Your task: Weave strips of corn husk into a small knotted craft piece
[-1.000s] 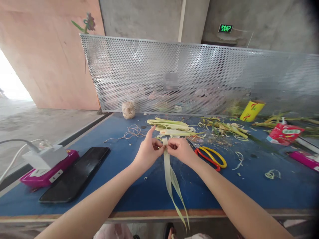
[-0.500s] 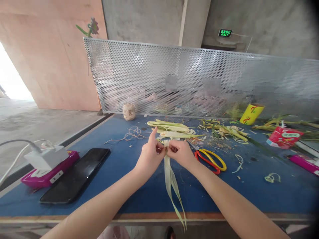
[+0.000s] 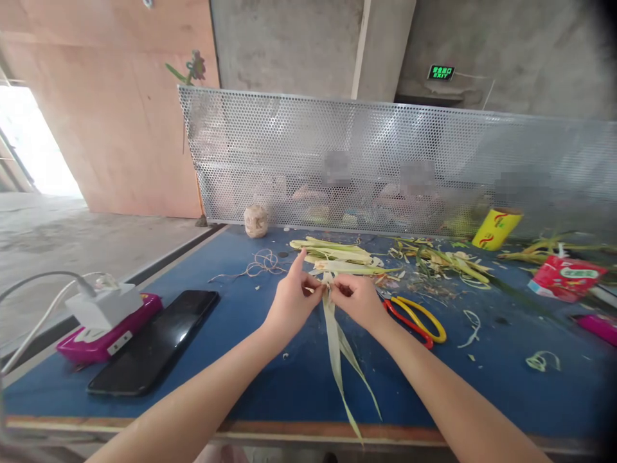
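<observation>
Pale strips of corn husk [image 3: 333, 341] hang from between my hands, their two long tails reaching down past the table's front edge. My left hand [image 3: 295, 292] pinches the top of the husk with thumb and fingers, another digit pointing up. On the other side my right hand [image 3: 354, 296] has its fingertips closed at the same spot; the exact hold is partly hidden by the fingers. Just beyond lies a pile of green-yellow husks [image 3: 337, 251]. Scissors [image 3: 417, 318] with red and yellow handles rest beside my right wrist.
On the left are a black phone [image 3: 157, 341] and a magenta power strip [image 3: 110, 341] with a white charger [image 3: 103, 305]. Thin string [image 3: 263, 262] lies behind my left hand. A perforated metal screen [image 3: 289, 154] borders the back; a yellow roll [image 3: 496, 229] and red carton [image 3: 566, 278] stand right.
The whole view has shifted slightly, so things sit a little lower and farther right. The husk's two tails have spread apart and swung right. Both hands stay at the top of the husk.
</observation>
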`<state>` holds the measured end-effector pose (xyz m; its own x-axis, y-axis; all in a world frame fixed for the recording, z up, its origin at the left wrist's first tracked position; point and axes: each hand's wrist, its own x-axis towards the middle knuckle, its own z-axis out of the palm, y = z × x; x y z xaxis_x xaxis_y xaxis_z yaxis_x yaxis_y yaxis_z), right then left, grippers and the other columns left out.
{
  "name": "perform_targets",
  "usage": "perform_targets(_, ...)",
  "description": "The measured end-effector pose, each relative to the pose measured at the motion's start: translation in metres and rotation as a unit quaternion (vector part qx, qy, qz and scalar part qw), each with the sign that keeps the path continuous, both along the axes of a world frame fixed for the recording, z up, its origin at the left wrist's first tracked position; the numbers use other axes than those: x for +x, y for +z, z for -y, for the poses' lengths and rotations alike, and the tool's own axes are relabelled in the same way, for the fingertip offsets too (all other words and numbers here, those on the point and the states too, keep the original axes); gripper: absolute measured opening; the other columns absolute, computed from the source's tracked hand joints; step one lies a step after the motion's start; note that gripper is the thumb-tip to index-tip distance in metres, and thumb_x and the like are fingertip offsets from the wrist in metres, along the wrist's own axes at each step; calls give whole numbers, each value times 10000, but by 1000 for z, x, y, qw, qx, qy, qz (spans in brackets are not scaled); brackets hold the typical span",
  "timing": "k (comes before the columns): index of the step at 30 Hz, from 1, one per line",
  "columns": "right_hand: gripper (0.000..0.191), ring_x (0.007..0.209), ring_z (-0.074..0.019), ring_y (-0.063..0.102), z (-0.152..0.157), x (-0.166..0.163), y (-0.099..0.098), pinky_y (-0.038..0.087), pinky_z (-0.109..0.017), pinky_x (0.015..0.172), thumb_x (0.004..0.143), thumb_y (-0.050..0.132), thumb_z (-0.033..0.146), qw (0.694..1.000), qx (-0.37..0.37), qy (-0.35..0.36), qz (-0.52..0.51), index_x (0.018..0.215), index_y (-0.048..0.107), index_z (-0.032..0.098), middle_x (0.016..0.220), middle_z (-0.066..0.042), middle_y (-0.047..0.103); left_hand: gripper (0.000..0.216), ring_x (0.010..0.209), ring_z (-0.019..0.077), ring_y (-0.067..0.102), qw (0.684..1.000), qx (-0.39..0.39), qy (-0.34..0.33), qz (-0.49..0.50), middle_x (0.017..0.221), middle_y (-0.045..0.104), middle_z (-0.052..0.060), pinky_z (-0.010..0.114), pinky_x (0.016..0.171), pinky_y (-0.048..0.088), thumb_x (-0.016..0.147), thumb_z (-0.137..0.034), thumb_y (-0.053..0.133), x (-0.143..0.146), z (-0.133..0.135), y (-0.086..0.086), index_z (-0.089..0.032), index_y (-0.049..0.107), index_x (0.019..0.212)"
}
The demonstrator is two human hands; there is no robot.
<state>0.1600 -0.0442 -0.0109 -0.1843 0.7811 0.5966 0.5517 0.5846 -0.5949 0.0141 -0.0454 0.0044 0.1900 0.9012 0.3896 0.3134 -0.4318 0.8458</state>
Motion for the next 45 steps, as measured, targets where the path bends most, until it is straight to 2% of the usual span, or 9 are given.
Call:
perform_targets(4,246,421,-80,333,1,2,1,250,-205,431,698,430,170,999,-31,17,-3,469,342,185,428,55,344,677,625,111,558,999,-19,-27,15,681,588,-14,240,571,472,685,-180,574,-2,-3,-1,-130,308,1306)
perform_targets(10,249,420,-88,358,0,3,2,242,-214,432,695,438,158,998,-61,27,-15,463,351,184,420,51,374,760,642,121,559,991,-57,-80,90,838,613,47,223,475,460,673,-262,633,-5,-3,1,-160,257,1325)
perform_targets(18,259,427,-95,428,2,3,6,328,-209,448,748,419,167,988,-117,88,-48,490,406,183,432,40,453,751,561,95,510,981,-57,-110,149,698,572,-16,215,462,453,686,-246,629,-3,-3,4,-154,240,1322)
perform_targets(21,264,430,-93,429,2,3,6,325,-207,435,778,429,210,985,-129,97,-61,516,416,184,458,34,474,694,540,87,501,982,-54,-108,147,663,533,-37,205,454,439,692,-236,622,-3,-3,5,-158,284,1292)
perform_targets(27,158,466,-84,393,0,2,5,312,-202,432,810,454,300,983,-107,98,-110,695,466,194,564,45,408,629,575,80,499,986,-37,-94,132,662,491,-45,208,514,436,700,-219,610,-3,-1,6,-150,330,1260)
perform_targets(30,165,454,-79,362,-1,3,4,290,-198,417,814,450,296,982,-106,110,-111,681,430,201,558,52,359,639,607,89,509,986,-38,-94,130,670,493,-41,205,518,431,697,-221,609,-2,0,6,-149,322,1264)
perform_targets(34,161,443,-79,337,0,4,3,268,-198,406,825,437,287,977,-119,133,-115,688,434,204,549,53,344,754,667,105,532,984,-43,-102,143,753,541,-9,199,506,425,694,-213,609,-3,-1,3,-172,214,1334)
perform_targets(41,142,484,-82,330,-1,5,4,272,-202,438,802,453,245,980,-109,136,-95,671,437,193,581,43,352,763,602,91,515,991,4,-87,99,665,550,-33,218,552,436,692,-165,583,-4,-3,0,-182,213,1359)
perform_targets(45,168,494,-85,328,0,4,5,270,-205,450,798,453,250,985,-86,120,-87,644,421,191,577,44,338,790,540,85,515,987,-31,-89,126,641,552,-39,221,522,433,688,-187,597,-3,-2,2,-162,193,1366)
